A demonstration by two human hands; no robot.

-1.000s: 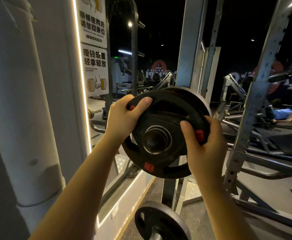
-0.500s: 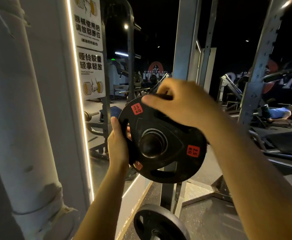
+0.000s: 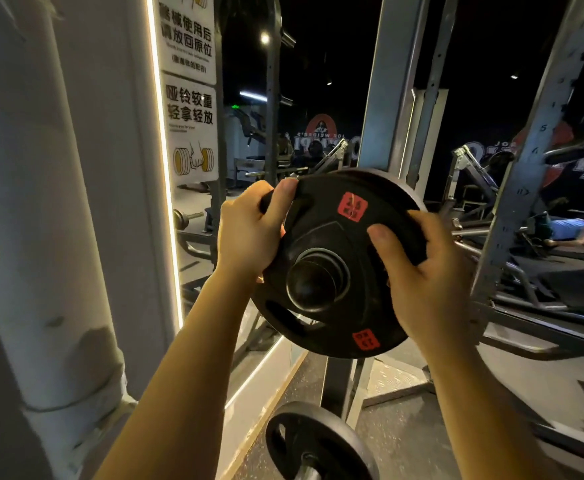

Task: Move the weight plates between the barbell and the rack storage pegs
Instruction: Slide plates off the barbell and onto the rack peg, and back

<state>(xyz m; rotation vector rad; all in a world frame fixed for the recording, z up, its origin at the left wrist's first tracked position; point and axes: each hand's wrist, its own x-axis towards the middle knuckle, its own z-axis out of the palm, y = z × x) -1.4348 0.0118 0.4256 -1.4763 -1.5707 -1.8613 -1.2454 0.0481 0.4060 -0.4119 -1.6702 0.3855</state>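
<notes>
A small black weight plate (image 3: 339, 299) with red labels sits on a storage peg (image 3: 313, 282) of the grey rack upright (image 3: 384, 81). The peg's round end shows through the plate's centre hole. My left hand (image 3: 249, 233) grips the plate's upper left rim, thumb over the front. My right hand (image 3: 425, 275) grips its right rim, thumb on the face. Lower down, a second black plate (image 3: 314, 445) sits on another peg near the floor.
A mirror wall with a lit edge and white signs (image 3: 190, 95) stands on the left, beside a white pipe (image 3: 31, 202). A second perforated rack upright (image 3: 525, 188) rises on the right. A person in a blue top (image 3: 567, 230) lies on a bench far right.
My right hand came down from the plate's top to its right rim. The left hand shifted up to the upper left rim. The plate has turned, its red labels now sitting elsewhere.
</notes>
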